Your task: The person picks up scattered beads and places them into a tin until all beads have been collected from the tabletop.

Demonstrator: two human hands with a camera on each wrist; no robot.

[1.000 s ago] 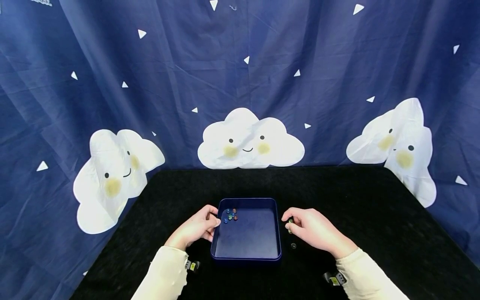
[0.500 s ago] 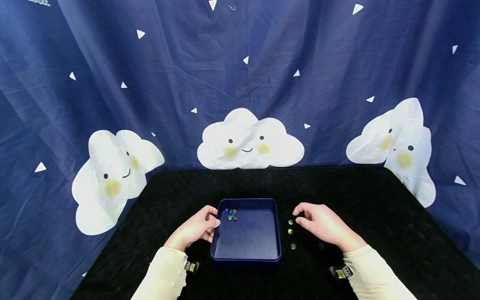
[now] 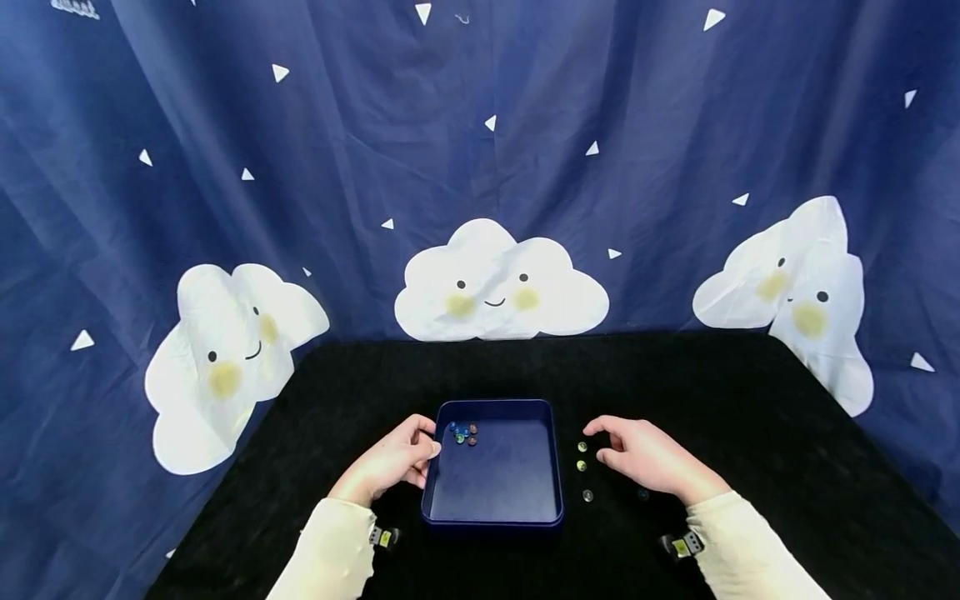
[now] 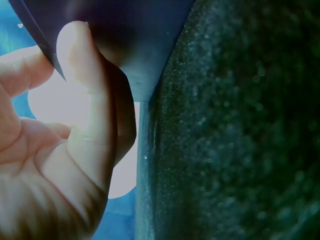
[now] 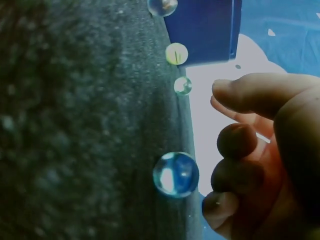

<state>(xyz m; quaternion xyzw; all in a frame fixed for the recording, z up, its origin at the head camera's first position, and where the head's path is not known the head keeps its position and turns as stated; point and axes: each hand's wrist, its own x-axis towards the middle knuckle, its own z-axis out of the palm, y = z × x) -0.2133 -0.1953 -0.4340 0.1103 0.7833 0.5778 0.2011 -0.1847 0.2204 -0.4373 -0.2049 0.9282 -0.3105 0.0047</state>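
Observation:
My left hand (image 3: 390, 458) pinches the left wall of a square dark blue tray (image 3: 495, 500); in the left wrist view its thumb (image 4: 82, 70) lies against the wall. Inside the tray's far left corner sits a small cluster of marbles (image 3: 461, 438), some blue, some reddish brown, one green. My right hand (image 3: 648, 454) hovers right of the tray, thumb and forefinger apart, holding nothing. By its fingertips two yellow-green marbles (image 3: 582, 466) lie on the cloth. A clear marble (image 3: 588, 496) rests nearer to me, and a blue marble (image 5: 176, 175) lies below the hand.
Black cloth (image 3: 360, 375) covers the table around the tray. Behind it hangs a blue curtain (image 3: 330, 167) with white clouds and small triangles.
My right hand has drawn back to the right from the yellow-green marbles, uncovering them and the blue one. Marbles in the tray have rolled closer together. My left hand keeps its place.

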